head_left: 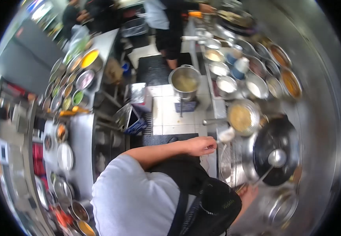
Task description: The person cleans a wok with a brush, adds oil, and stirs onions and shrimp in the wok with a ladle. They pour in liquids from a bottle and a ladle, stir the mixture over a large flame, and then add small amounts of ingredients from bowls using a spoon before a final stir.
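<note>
My right hand [249, 193] grips the handle of a ladle [276, 158]. The ladle's round bowl is over the inside of a black wok [268, 133] on the stove. My left hand [202, 146] hangs in front of the stove's edge with its fingers curled, and nothing shows in them. Close to its fingertips is a white cloth-like bundle [227, 135]. Beyond that lies a strainer [242, 117] with pale yellow food in it, its handle pointing toward the aisle.
Several bowls and tubs, among them an orange-filled one [291, 83], crowd the counter beside the wok. A large pot [184, 80] stands in the aisle. Metal bowls [282, 206] sit on the wok's other side. Behind me runs a steel counter [82, 145]. Another person [168, 31] stands farther along.
</note>
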A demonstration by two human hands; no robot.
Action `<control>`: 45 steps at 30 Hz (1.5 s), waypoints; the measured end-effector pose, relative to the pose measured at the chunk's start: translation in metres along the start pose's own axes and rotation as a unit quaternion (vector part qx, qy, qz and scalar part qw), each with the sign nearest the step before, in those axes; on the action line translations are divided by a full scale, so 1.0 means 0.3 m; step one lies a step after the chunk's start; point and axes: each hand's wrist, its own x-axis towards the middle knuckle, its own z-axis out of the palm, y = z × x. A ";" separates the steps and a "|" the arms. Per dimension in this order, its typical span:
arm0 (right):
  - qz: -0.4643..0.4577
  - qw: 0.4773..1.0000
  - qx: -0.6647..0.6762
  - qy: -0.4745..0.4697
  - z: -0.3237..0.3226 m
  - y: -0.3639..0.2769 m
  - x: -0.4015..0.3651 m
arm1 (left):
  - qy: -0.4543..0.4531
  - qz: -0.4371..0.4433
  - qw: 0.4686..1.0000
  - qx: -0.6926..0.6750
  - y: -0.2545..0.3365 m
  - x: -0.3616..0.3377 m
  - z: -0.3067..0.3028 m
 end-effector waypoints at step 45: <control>-0.054 0.823 -0.561 0.076 0.325 0.033 0.191 | 0.583 -0.493 0.593 0.256 -1.079 -1.597 -1.876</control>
